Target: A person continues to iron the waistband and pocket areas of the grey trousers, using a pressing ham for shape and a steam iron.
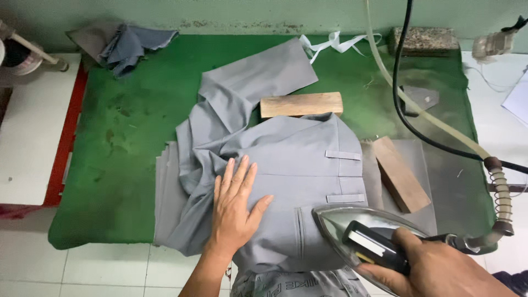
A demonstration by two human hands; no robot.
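Left hand lies flat, fingers spread, on the grey cloth trousers across the green padded table; right hand fists the metal steam iron (handle wrapped tight) by the pocket.

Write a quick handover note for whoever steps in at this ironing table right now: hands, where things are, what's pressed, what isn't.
Left hand: flat, fingers spread, pinning the grey trousers to the green table.
Right hand: gripping the steam iron, whose tip is at the trousers' waist end near the belt loops; hose and cable trail off to the right.
Two wooden blocks lie beside the garment.
Done: the waist area looks flat.
Left: the legs, bunched and creased at upper left, look unpressed.
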